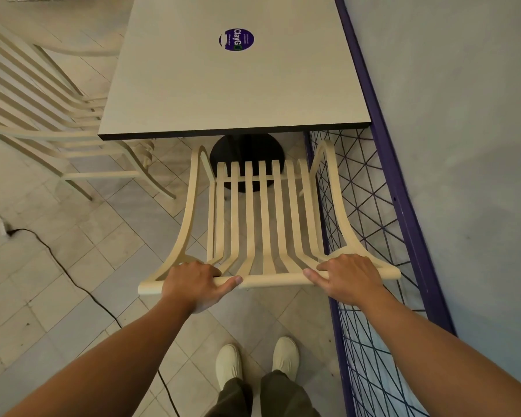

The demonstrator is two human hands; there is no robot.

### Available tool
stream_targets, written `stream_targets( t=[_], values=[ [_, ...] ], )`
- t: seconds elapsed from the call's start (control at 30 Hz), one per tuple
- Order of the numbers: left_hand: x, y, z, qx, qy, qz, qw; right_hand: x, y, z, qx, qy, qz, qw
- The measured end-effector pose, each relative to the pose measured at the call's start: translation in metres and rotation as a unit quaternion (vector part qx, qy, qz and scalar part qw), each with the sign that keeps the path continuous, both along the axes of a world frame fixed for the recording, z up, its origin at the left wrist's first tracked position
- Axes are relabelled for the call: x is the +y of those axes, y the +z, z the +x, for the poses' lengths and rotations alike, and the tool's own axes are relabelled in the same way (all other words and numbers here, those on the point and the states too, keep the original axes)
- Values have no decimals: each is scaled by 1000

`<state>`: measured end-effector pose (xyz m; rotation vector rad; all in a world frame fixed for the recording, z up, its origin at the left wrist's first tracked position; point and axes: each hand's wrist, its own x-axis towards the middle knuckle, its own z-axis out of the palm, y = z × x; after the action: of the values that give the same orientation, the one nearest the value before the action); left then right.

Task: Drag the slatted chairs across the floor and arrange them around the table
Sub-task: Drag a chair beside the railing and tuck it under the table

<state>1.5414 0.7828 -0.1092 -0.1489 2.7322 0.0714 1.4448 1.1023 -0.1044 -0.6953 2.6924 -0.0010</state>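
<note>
A cream slatted chair [265, 212] stands in front of me, its seat facing the near edge of the pale square table [223, 94]. My left hand [193, 281] grips the left part of its top back rail. My right hand [349, 278] grips the right part of the same rail. The chair's front reaches just under the table edge, over the black round table base [247, 152]. A second cream slatted chair [36, 115] stands at the table's left side, partly tucked under it.
A purple-framed wire mesh fence [373, 236] runs close along the chair's right side, with a grey wall [463, 115] behind it. A black cable [73, 281] trails over the tiled floor on the left. My feet in pale shoes [256, 362] stand behind the chair.
</note>
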Motion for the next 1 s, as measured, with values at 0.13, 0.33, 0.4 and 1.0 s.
stream_targets(
  t=[0.13,0.33,0.4,1.0],
  values=[
    [-3,-1,-1,1,4,-2,1000,-4,1,0,-5,-1,2,1000],
    [-3,-3,-1,4,9,2,1000,-2,0,-1,1,2,-2,1000],
    [-2,-3,0,0,9,0,1000,-1,-1,-1,2,4,-3,1000],
    [-3,-7,-7,-2,11,1,1000,-2,-2,-9,-4,2,9,1000]
  ],
)
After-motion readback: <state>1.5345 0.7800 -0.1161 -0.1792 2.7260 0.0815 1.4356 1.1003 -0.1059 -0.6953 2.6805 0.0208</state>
